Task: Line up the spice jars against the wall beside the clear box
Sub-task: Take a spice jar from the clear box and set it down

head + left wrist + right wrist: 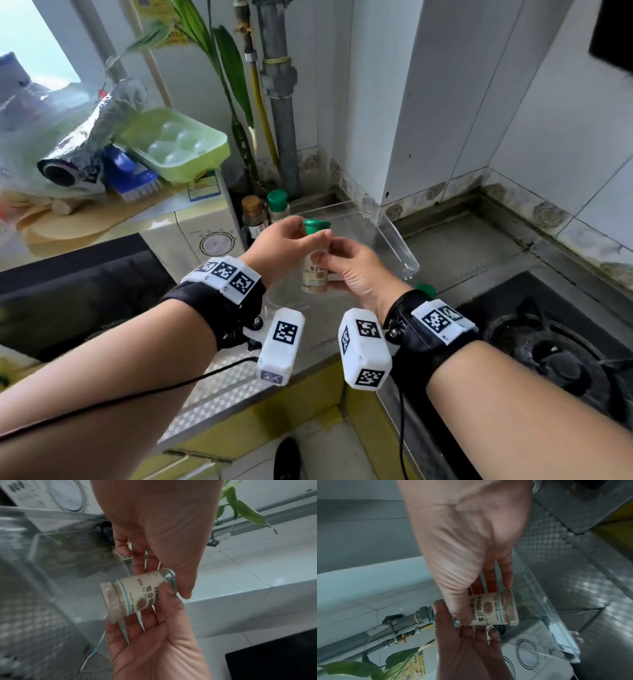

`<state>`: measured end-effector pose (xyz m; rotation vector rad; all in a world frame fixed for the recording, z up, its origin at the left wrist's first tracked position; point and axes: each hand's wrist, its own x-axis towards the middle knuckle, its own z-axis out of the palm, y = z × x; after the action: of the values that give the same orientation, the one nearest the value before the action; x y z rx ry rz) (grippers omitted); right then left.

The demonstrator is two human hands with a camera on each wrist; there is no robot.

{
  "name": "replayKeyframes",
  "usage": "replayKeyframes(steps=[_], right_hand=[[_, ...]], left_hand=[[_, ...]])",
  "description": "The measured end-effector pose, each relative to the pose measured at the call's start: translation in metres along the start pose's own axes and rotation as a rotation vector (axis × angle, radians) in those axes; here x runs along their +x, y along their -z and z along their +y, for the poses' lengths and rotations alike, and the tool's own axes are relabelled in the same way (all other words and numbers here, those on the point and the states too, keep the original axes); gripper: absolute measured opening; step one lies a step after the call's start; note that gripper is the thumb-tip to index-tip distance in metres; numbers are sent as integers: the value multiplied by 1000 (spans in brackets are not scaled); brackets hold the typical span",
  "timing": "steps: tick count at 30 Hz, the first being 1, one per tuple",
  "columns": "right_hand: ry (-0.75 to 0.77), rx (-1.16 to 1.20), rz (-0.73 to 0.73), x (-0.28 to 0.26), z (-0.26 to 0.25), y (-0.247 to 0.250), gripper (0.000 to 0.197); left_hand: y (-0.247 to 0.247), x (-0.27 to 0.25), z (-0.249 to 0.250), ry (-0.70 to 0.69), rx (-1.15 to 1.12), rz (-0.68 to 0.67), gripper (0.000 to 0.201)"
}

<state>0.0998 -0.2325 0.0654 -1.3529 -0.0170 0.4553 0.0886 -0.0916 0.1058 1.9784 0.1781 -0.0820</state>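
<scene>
Both hands pinch spice jar: left hand at cap, right hand on body. Small, light, glass prob slippery/fragile; hold mid-body.

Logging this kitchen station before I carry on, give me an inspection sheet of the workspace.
Surface: metal counter, patterned.
Job's things: green-capped jar held above the clear box; two jars stand at the wall.
Clutter: egg tray, foil roll, brush.
Hands: left hand and right hand both hold the jar.
Cables: black cable along left forearm.
Surroundings: tiled wall, pipes, stove.
</scene>
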Motion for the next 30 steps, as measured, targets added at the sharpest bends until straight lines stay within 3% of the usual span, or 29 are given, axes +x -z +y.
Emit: replayKeyframes(steps=[3,8,12,19,30], right_hand=[[46,-9,41,21,-15,-2,18],[69,-68,151,67,-31,-6,30],[89,-255,213,101,-26,-14,36],[78,-409,214,132,-18,-25,33],[44,-406,178,137,-14,-27,33]], left_hand=[[12,21,16,-78,108,19,30],[44,62,30,-261,548,174,34],[63,85,24,-197,798,88,45],[73,102,13,-188,872,-7,42],[77,108,13,-207,890,-70,40]])
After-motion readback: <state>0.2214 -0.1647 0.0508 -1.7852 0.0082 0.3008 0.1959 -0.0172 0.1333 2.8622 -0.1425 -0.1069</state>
